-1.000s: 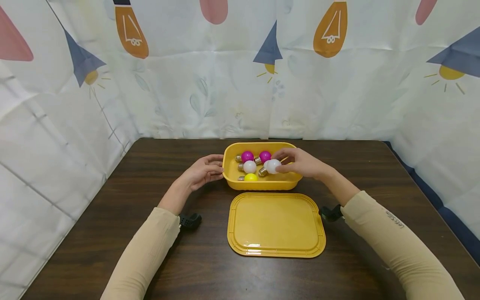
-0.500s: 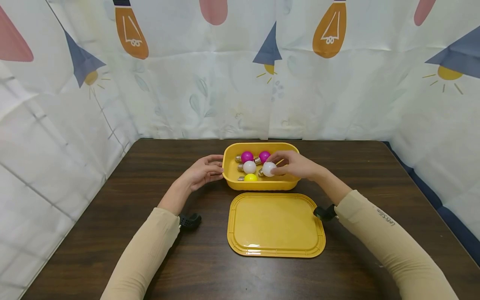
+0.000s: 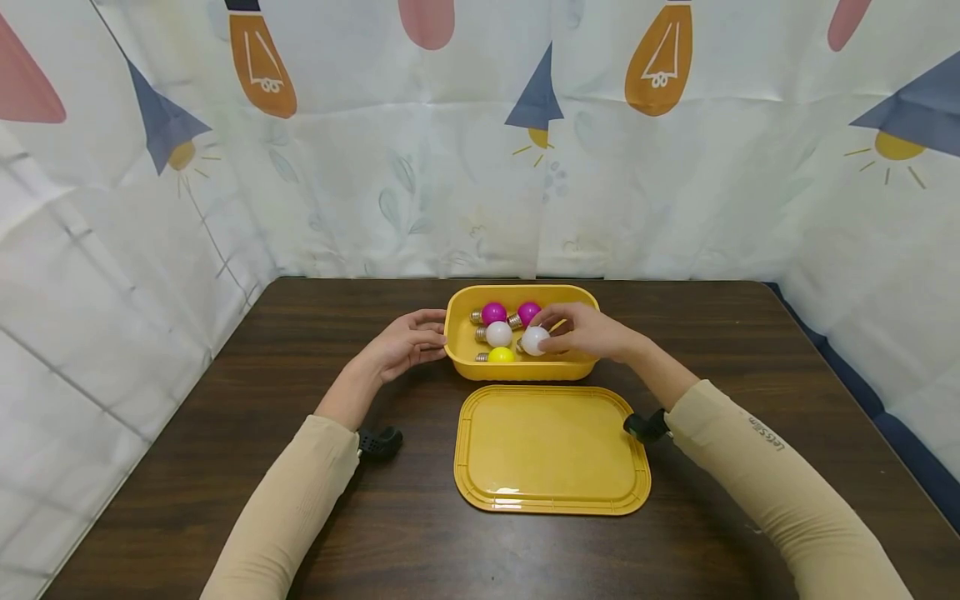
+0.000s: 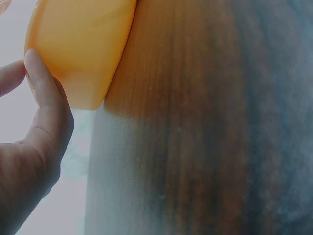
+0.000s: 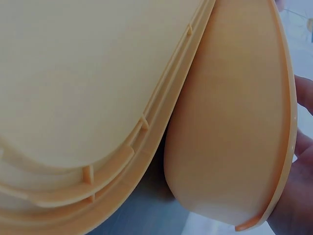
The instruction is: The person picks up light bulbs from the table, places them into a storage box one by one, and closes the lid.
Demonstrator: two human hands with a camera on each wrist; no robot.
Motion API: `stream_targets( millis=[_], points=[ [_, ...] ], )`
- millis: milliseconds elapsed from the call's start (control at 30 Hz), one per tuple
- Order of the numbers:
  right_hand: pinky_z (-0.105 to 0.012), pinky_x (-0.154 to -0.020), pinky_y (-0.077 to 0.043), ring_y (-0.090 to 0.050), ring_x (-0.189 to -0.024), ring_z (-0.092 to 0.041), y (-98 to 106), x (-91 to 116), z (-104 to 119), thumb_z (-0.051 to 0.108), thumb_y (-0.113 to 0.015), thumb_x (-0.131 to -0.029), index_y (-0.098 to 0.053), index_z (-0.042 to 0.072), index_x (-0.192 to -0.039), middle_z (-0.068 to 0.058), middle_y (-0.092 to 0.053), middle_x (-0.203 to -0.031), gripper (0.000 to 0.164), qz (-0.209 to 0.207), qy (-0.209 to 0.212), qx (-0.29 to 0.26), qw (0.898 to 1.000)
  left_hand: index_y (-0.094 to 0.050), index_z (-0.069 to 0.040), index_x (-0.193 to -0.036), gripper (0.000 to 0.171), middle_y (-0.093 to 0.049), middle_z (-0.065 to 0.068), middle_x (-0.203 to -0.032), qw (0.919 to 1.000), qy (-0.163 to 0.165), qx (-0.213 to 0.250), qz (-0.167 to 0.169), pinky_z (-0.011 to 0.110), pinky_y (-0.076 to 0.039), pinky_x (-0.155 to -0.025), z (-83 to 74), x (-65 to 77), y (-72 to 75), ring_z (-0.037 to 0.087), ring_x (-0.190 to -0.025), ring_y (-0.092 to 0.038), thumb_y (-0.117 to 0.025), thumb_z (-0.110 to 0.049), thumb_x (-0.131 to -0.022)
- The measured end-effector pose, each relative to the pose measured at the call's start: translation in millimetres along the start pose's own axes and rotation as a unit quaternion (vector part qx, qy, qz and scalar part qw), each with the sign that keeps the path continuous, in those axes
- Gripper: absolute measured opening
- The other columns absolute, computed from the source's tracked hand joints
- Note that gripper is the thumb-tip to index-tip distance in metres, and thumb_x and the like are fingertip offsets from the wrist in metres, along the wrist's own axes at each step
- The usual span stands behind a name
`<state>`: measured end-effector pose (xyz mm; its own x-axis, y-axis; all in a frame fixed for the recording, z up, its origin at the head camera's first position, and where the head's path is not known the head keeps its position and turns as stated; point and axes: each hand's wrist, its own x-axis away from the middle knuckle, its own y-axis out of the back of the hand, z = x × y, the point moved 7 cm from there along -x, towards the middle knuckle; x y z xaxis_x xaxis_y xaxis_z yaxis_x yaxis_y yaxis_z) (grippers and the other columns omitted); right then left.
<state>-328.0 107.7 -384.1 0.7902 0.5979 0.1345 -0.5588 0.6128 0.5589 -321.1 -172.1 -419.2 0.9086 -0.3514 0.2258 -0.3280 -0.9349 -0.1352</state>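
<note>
A yellow plastic box stands near the far edge of the table. Its inside holds two magenta light bulbs, a white light bulb and a yellow light bulb. My right hand reaches over the box's right rim and holds another white light bulb between thumb and fingers, low inside the box. That bulb is hidden behind the box wall in the right wrist view. My left hand touches the box's left end with its fingertips at the rim, fingers loosely extended.
Just in front of the box a flat yellow lid lies on the dark wooden table. A white patterned cloth hangs behind the table and along its sides. Each wrist wears a black camera mount.
My right hand has shifted left and slightly down with the white light bulb, which now sits lower in the box. The left hand, box and lid have stayed still.
</note>
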Motion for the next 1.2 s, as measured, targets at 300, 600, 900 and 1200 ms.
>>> stream_targets(
  millis=[300, 600, 900, 1200],
  points=[
    [-0.043, -0.096, -0.055, -0.059, -0.117, -0.034, -1.9, -0.2, 2.7, 0.025, -0.078, -0.094, -0.065, 0.007, -0.129, -0.015, -0.061, -0.129, 0.042, 0.004, 0.009, 0.005, 1.0, -0.033, 0.0, -0.155, 0.059, -0.056, 0.024, -0.13, 1.0, -0.002, 0.002, 0.002, 0.032, -0.06, -0.089, -0.3, -0.2, -0.6, 0.021, -0.094, -0.07, -0.058, 0.005, -0.102],
    [-0.038, -0.09, -0.057, -0.06, -0.111, -0.031, -4.0, 0.1, 2.8, 0.025, -0.078, -0.093, -0.066, 0.01, -0.128, -0.012, -0.061, -0.124, 0.04, 0.003, 0.002, 0.011, 1.0, -0.034, 0.0, -0.155, 0.058, -0.053, 0.027, -0.135, 1.0, 0.0, 0.001, -0.002, 0.032, -0.06, -0.088, 0.6, -0.6, 0.1, 0.022, -0.096, -0.07, -0.058, 0.005, -0.102],
    [-0.04, -0.094, -0.056, -0.06, -0.112, -0.032, -5.0, 2.2, 6.9, 0.022, -0.078, -0.093, -0.065, 0.006, -0.129, -0.014, -0.062, -0.123, 0.041, 0.006, 0.015, 0.016, 1.0, -0.034, 0.0, -0.154, 0.058, -0.052, 0.028, -0.137, 1.0, 0.0, 0.0, -0.003, 0.032, -0.06, -0.088, 0.7, -0.2, 0.1, 0.022, -0.096, -0.07, -0.058, 0.005, -0.102],
    [-0.04, -0.092, -0.056, -0.061, -0.108, -0.032, -6.7, 1.9, 6.0, 0.014, -0.076, -0.094, -0.063, -0.001, -0.131, -0.02, -0.063, -0.121, 0.041, 0.009, 0.036, 0.018, 0.999, -0.034, 0.0, -0.155, 0.059, -0.051, 0.029, -0.138, 1.0, 0.001, -0.001, -0.004, 0.032, -0.06, -0.088, 0.1, 0.1, -0.5, 0.023, -0.097, -0.07, -0.058, 0.005, -0.101]
  ],
)
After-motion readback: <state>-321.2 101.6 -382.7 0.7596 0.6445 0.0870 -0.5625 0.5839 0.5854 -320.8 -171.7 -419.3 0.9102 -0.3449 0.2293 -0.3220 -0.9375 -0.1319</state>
